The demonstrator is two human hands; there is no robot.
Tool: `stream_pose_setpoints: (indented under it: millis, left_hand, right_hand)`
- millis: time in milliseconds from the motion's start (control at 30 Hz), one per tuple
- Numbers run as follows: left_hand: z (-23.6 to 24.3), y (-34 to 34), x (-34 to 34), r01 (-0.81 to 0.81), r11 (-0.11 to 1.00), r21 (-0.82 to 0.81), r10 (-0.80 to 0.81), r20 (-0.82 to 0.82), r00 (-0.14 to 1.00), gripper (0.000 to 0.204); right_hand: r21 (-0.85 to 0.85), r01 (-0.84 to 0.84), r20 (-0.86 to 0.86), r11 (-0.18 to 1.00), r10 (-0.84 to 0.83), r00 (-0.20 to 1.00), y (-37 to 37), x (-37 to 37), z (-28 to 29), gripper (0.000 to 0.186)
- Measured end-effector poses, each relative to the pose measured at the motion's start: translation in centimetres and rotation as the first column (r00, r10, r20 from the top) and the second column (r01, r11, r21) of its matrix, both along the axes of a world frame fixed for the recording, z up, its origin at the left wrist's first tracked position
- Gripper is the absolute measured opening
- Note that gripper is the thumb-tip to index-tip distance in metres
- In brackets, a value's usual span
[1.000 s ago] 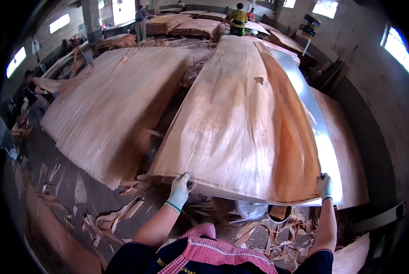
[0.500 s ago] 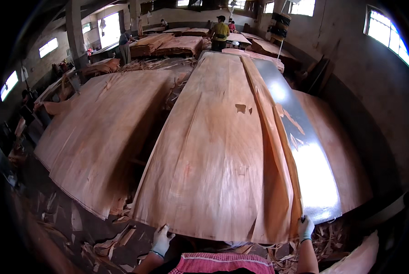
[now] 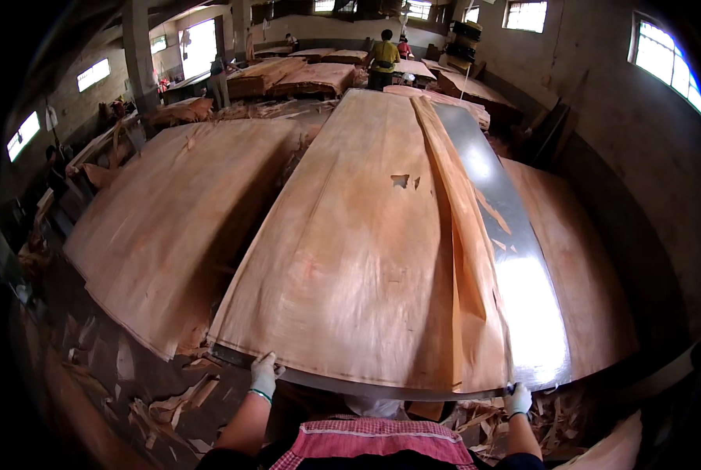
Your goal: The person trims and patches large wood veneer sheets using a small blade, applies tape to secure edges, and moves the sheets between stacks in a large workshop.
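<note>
A large, thin wood veneer sheet (image 3: 343,258) lies lengthwise before me on a shiny metal-topped table (image 3: 532,313). Long folded ridges run down its right part, and a ragged hole shows toward its far half. My left hand (image 3: 263,374), in a pale glove, is closed on the sheet's near edge, left of the middle. At the near right corner my right hand (image 3: 518,399), also gloved, has its fingers closed at the sheet's edge. Something small and dark shows at those fingertips, too small to name.
Wide veneer stacks stand on the left (image 3: 162,227) and the right (image 3: 574,266). Veneer scraps (image 3: 182,403) litter the floor. Farther off are more stacks (image 3: 311,78) and a person in a yellow top (image 3: 383,59). Torn bits lie on the metal top.
The sheet's near edge has shifted away and slightly left, baring the table's dark front rim. Both hands have moved along with it, the left one a little up and leftward. My view has tilted slightly.
</note>
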State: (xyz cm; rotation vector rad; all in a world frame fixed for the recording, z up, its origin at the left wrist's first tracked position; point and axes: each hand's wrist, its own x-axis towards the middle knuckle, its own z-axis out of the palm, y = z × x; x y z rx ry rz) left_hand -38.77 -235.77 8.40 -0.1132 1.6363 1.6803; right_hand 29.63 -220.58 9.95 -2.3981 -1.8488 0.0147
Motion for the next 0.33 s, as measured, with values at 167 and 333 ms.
stream_pose_setpoints:
  millis: [167,333]
  left_hand:
    - [0.8,0.9,1.1,-0.003,0.997,-0.074,-0.002,-0.071,0.997,0.013]
    - [0.7,2.0,2.3,-0.081,0.976,-0.201,0.046,-0.171,0.984,0.014]
  right_hand:
    - [-0.025,-0.006,0.014,1.0,0.006,1.0,-2.8,-1.1,1.2,0.025]
    - [0.063,-0.135,-0.243,0.989,0.146,0.959,-11.3,-0.9,0.6,0.057]
